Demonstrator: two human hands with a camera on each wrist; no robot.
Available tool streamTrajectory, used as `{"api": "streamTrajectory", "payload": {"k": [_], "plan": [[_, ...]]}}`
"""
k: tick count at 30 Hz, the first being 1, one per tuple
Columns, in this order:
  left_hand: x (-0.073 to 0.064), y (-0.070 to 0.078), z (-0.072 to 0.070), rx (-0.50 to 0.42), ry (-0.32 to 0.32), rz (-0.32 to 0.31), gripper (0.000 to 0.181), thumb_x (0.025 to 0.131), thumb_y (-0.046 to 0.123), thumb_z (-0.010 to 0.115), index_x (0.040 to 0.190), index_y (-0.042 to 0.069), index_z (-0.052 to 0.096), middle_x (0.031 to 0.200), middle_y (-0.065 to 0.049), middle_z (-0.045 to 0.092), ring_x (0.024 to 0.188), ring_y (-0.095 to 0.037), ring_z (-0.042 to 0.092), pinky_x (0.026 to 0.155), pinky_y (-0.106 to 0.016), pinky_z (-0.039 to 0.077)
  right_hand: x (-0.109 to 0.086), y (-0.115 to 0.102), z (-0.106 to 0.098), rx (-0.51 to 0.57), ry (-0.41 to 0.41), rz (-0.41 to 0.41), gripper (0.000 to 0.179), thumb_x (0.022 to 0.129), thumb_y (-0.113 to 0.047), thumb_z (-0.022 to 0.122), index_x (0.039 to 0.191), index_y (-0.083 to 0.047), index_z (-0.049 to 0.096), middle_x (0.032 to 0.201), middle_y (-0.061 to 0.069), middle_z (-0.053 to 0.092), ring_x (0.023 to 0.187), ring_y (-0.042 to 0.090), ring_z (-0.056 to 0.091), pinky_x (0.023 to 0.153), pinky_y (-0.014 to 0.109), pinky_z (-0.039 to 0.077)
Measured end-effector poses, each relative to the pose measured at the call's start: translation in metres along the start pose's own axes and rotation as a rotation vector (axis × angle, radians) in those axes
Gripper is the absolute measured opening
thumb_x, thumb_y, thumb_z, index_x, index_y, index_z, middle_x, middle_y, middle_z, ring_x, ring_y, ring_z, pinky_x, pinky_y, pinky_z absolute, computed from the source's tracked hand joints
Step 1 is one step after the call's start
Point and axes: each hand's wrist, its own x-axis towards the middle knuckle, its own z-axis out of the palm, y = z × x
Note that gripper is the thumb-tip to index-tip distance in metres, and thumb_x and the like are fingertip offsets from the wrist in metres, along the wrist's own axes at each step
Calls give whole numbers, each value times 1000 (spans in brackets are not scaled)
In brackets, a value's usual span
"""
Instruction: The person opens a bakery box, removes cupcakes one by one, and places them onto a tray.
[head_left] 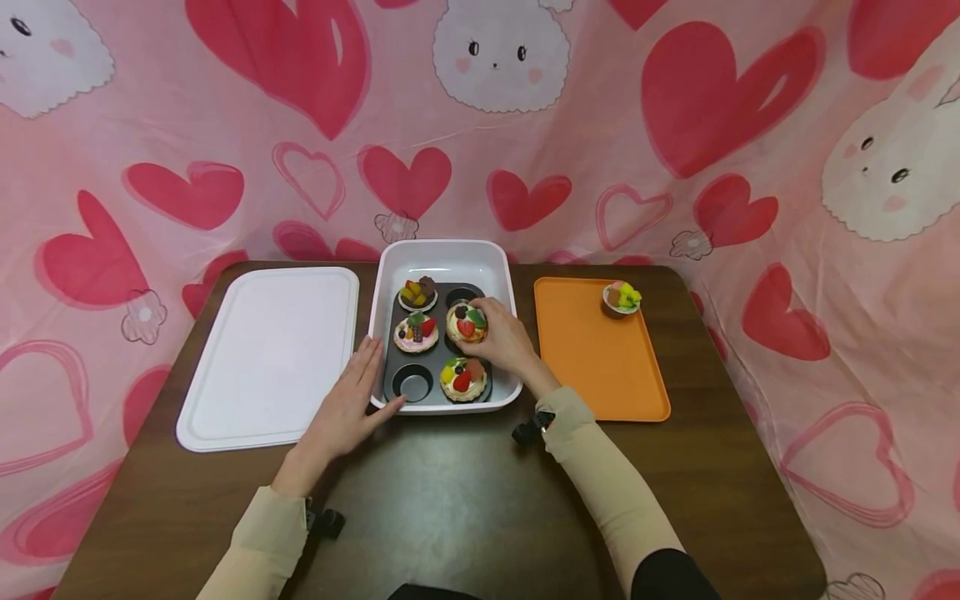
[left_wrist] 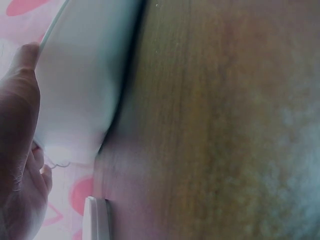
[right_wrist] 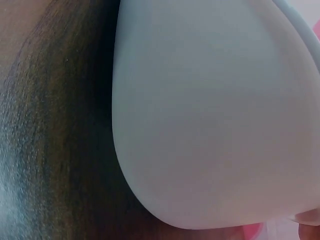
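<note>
"What's the right hand (head_left: 507,337) doing?"

"Its fingers pinch a strawberry-topped tart (head_left: 462,323) at the right middle cup of the dark muffin pan (head_left: 438,363), inside the white tub (head_left: 450,271). Whether it's seated there, I can't tell."

"And the left hand (head_left: 347,406)?"

"Fingers straight, touching the tub's left side, thumb by the front rim."

"Any print?"

"Hearts and rabbit faces, on the pink cloth (head_left: 465,133) behind the table (head_left: 442,500)."

The brown table (head_left: 435,500) is being bordered by a pink cloth (head_left: 600,142) printed with red hearts (head_left: 405,179) and white rabbits (head_left: 502,54); a flat white tray (head_left: 277,358) and an orange tray (head_left: 600,350) bearing one decorated cupcake (head_left: 621,300) are being carried on its top
</note>
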Motion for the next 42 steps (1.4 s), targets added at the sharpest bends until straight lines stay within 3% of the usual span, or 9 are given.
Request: {"api": "streamTrajectory", "payload": {"k": [13,20,23,26,30,33,39,42], "plan": [[0,-2,2,-7,15,0,105,100,56,72,175,4,20,186,-16,14,174,-39,15,135,-63,28,1,2,1,70,54,13,76,85,-18,95,144,-8,48,137,18,67,119,36,71,112,53,61],[-1,-3,3,-17,17,0,105,100,55,73,175,4,20,186,-16,14,174,-38,14,136,-63,27,3,5,2,263,95,23,79,82,-16,98,149,-11,55,144,16,68,131,36,67,121,56,54],[-1,-3,2,-21,19,2,105,100,54,73,175,4,21,186,-16,15,174,-38,14,136,-63,26,4,6,2,342,127,21,79,83,-17,99,151,-12,59,144,15,68,127,34,67,114,51,59],[-1,-3,2,-25,23,4,105,100,54,74,175,3,22,186,-16,16,174,-38,15,136,-64,27,5,6,0,400,152,38,78,84,-16,97,152,-12,59,143,15,68,117,31,68,98,38,63],[0,-3,1,-27,24,7,104,100,54,73,175,4,22,186,-16,16,174,-38,15,135,-64,28,6,5,-6,470,165,70,77,86,-11,95,153,-11,58,146,17,66,114,28,66,87,22,55],[-1,-2,1,-28,27,8,104,99,54,73,175,4,22,186,-16,16,174,-39,16,135,-64,28,8,3,-11,519,154,82,76,87,-8,93,154,-9,56,149,19,64,119,29,63,92,23,52],[-1,-3,2,-33,38,13,104,99,54,75,175,4,24,185,-16,18,173,-39,17,134,-65,30,9,1,-19,597,157,127,75,88,-3,90,154,-4,55,151,22,60,129,33,59,116,45,52],[-2,-3,2,-38,37,14,105,99,54,75,175,4,23,186,-15,17,173,-38,17,134,-65,31,9,1,-24,637,167,150,76,88,1,88,155,-1,53,153,23,57,133,33,58,125,51,49]]}}
